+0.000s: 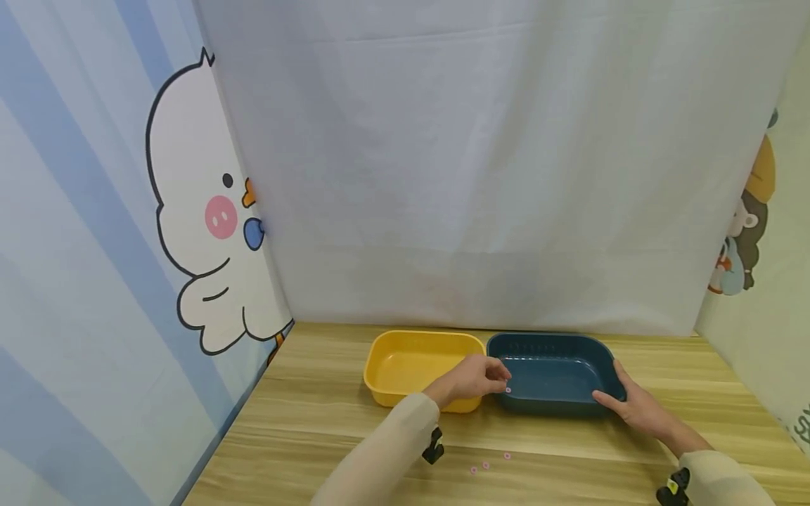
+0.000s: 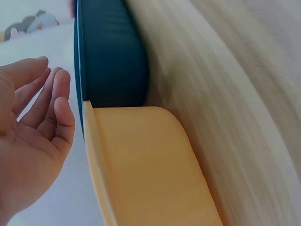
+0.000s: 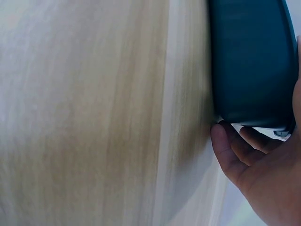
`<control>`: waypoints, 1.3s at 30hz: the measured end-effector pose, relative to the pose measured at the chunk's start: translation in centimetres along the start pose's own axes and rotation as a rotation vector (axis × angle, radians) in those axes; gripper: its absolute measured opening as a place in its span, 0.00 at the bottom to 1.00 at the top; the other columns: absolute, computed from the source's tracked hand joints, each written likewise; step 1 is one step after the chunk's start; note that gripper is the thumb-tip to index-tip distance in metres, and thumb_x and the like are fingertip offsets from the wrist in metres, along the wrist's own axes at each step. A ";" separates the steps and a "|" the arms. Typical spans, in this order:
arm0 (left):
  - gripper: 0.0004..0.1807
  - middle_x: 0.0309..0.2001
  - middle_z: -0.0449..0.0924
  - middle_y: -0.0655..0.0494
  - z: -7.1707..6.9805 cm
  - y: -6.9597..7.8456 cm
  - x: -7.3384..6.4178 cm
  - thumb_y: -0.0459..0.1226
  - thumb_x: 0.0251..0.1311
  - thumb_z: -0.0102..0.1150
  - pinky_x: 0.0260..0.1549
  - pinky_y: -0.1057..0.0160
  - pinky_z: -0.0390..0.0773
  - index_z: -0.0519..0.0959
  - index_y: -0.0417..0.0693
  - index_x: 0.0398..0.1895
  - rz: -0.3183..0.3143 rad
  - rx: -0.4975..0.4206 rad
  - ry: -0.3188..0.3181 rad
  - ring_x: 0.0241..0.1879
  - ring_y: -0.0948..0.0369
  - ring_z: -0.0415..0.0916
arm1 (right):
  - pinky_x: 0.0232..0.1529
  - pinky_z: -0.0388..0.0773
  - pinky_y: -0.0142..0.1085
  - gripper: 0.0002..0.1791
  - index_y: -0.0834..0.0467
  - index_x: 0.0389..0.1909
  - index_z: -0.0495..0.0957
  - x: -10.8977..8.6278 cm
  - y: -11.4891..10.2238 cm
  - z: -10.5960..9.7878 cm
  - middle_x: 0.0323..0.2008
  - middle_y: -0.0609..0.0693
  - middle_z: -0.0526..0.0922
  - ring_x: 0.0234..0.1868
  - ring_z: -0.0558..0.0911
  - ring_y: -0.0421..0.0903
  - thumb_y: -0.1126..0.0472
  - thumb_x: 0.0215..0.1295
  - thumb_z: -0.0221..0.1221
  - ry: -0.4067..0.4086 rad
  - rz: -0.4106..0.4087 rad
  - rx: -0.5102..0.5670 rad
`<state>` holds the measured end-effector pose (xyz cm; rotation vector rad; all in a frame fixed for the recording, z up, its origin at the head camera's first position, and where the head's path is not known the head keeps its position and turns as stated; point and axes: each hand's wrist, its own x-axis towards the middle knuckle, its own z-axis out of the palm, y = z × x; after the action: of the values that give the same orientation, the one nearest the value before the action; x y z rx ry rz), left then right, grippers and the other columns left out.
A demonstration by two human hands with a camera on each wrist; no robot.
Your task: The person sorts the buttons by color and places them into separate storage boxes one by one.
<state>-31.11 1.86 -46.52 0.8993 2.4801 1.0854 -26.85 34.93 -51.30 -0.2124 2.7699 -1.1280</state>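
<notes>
Over the seam where two plastic trays meet, my left hand (image 1: 476,376) pinches a tiny pink ring (image 1: 508,389) at its fingertips. In the left wrist view, the thumb and fingertips of the left hand (image 2: 40,106) come close together beside the trays' rims; the ring cannot be made out there. My right hand (image 1: 642,407) holds the right end of the dark blue tray (image 1: 557,406), thumb at the front and fingers along the side. The yellow tray (image 1: 386,397) stands against the blue one, under my left wrist.
Several pink rings (image 1: 486,465) lie on the wood-grain table (image 1: 304,422) in front of the trays. A white curtain (image 1: 481,176) hangs behind the table, with printed cloth walls (image 1: 76,281) at the sides.
</notes>
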 end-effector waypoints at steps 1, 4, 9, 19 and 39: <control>0.10 0.35 0.81 0.62 0.0 0.1 -0.4 0.34 0.62 0.59 0.36 0.72 0.75 0.81 0.41 0.45 0.011 0.013 -0.020 0.34 0.69 0.75 | 0.57 0.47 0.68 0.54 0.71 0.69 0.23 0.0 0.0 0.0 0.65 0.81 0.35 0.63 0.44 0.79 0.47 0.68 0.53 0.002 -0.001 -0.001; 0.09 0.36 0.81 0.64 0.1 0.3 -1.3 0.35 0.62 0.59 0.37 0.74 0.74 0.82 0.42 0.44 0.059 0.058 -0.089 0.36 0.72 0.75 | 0.57 0.47 0.68 0.54 0.71 0.69 0.23 -0.1 0.1 0.1 0.65 0.81 0.35 0.63 0.44 0.79 0.46 0.68 0.53 0.005 -0.001 0.000; 0.09 0.36 0.81 0.64 0.4 0.2 -2.4 0.34 0.63 0.59 0.36 0.76 0.73 0.82 0.41 0.44 0.129 0.122 -0.183 0.36 0.75 0.75 | 0.56 0.48 0.69 0.54 0.70 0.69 0.23 -0.1 0.2 0.1 0.65 0.81 0.36 0.63 0.45 0.79 0.46 0.68 0.53 0.009 -0.002 -0.006; 0.06 0.31 0.80 0.67 1.0 -0.9 -4.1 0.34 0.60 0.62 0.32 0.78 0.72 0.83 0.43 0.39 0.166 0.241 -0.268 0.30 0.75 0.72 | 0.57 0.49 0.68 0.54 0.72 0.69 0.25 0.1 0.2 0.1 0.65 0.81 0.36 0.63 0.45 0.79 0.47 0.68 0.53 0.013 -0.019 -0.006; 0.05 0.29 0.79 0.70 2.6 -3.6 -6.6 0.32 0.54 0.67 0.29 0.79 0.72 0.85 0.48 0.34 0.187 0.302 -0.440 0.27 0.78 0.70 | 0.56 0.52 0.67 0.54 0.70 0.69 0.23 -0.3 -0.2 -0.1 0.65 0.82 0.37 0.62 0.47 0.79 0.47 0.69 0.53 0.004 -0.011 -0.016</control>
<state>-26.37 -2.80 -50.84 1.3171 2.2455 0.4890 -26.56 34.90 -51.07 -0.2276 2.7852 -1.1104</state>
